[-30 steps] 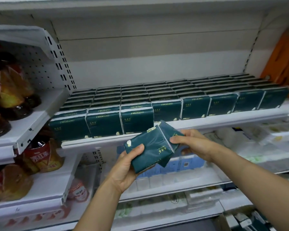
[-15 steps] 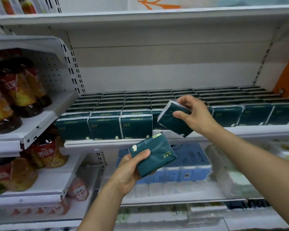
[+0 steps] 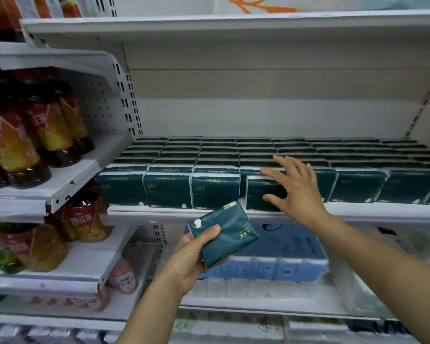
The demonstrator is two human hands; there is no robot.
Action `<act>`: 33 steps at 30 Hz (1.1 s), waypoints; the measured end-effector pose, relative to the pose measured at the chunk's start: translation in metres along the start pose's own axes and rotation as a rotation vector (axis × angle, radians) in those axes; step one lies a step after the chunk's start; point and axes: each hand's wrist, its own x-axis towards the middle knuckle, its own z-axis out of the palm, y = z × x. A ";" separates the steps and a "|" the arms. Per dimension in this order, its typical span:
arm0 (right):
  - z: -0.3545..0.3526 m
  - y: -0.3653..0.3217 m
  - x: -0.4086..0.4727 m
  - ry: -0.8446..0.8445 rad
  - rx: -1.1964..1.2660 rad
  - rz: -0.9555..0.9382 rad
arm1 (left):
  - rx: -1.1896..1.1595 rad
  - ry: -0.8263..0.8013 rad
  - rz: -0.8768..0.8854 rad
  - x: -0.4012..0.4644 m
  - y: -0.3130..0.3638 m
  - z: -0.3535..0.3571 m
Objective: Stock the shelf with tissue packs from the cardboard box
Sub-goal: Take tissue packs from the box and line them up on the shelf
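Rows of dark green tissue packs fill the white shelf (image 3: 358, 212) from left to right. My right hand (image 3: 296, 187) is spread open with straight fingers against the front of one upright tissue pack on the shelf (image 3: 261, 194), fourth from the left in the front row. My left hand (image 3: 194, 254) grips another dark green tissue pack (image 3: 227, 238), tilted, below the shelf's front edge. The cardboard box is out of view.
Bottles with red and orange labels (image 3: 35, 135) stand on the shelves at the left. A blue pack of paper goods (image 3: 283, 254) lies on the shelf below. A higher white shelf (image 3: 233, 23) overhangs the tissue rows.
My right hand has set its tissue pack upright into the front row and opened its fingers. The left hand still holds its pack in about the same place.
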 end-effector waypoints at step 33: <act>-0.029 0.006 -0.053 -0.495 0.888 0.285 | 0.163 -0.022 0.036 0.010 -0.014 0.068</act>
